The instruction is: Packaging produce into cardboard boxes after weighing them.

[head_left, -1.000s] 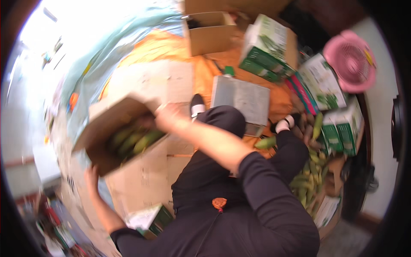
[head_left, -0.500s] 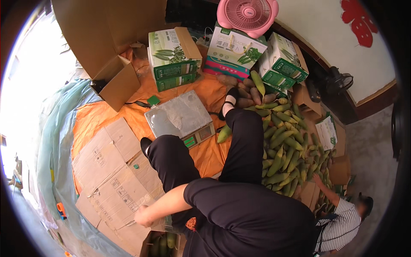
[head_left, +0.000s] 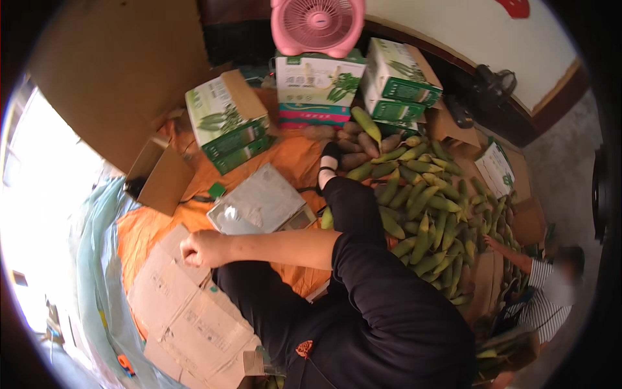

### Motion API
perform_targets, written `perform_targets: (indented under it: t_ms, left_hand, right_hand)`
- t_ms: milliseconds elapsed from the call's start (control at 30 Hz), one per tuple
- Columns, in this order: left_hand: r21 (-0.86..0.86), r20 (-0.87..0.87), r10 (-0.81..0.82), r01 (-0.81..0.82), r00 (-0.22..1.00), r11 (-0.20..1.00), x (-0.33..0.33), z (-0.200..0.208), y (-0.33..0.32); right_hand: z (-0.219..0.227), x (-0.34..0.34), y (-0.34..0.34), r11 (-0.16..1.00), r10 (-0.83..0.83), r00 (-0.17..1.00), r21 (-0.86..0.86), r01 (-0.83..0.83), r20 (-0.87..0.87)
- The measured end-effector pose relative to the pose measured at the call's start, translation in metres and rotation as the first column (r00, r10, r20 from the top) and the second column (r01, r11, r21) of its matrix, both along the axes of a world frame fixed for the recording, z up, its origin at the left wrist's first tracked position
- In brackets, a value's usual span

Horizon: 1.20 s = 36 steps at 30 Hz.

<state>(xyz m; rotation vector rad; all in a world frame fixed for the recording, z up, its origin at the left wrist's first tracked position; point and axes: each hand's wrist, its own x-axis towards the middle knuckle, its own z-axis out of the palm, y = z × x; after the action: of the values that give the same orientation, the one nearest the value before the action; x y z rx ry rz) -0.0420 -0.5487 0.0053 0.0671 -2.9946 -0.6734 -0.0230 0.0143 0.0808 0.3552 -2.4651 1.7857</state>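
My right hand is curled closed over the flattened cardboard, near the left front corner of a plastic-covered weighing scale. The fingers face away, so anything inside them is hidden. My bare forearm stretches across in front of the scale and over my bent left knee. My left hand is out of sight. At the lower edge, mostly cut off, sits a cardboard box with green radishes in it. A large heap of green radishes lies beyond my right leg.
Radish-printed cartons stand at the back, with a pink box fan on one carton stack. An open brown box is left of the scale on an orange sheet. A person in a striped shirt reaches into the heap.
My right hand has swung up and away from the radish box toward the scale, still closed. The view has also shifted, and the radish box now shows less.
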Motion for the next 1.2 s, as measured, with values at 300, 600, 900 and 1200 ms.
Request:
perform_targets:
  t_ms: [300,600,900,1200]
  left_hand:
    - [0.134,-0.215,-0.133,0.165,0.967,0.977,-0.047,0.022,0.115]
    - [0.250,-0.112,-0.675,0.678,0.729,0.691,-0.009,0.082,0.442]
    - [0.227,0.158,-0.893,0.864,0.422,0.449,0.001,0.052,0.579]
    - [-0.087,0.388,-0.776,0.858,0.497,0.506,-0.010,0.019,0.604]
  right_hand:
    - [-0.013,0.066,0.197,0.897,-0.425,0.878,-0.024,0.440,0.218]
    - [-0.050,0.149,0.338,0.646,-0.763,0.639,0.133,0.752,0.094]
    - [-0.108,0.297,0.560,-0.127,-0.977,-0.139,0.084,0.988,0.159]
    - [-0.120,0.396,0.736,-0.314,-0.948,-0.312,0.030,0.949,-0.066]
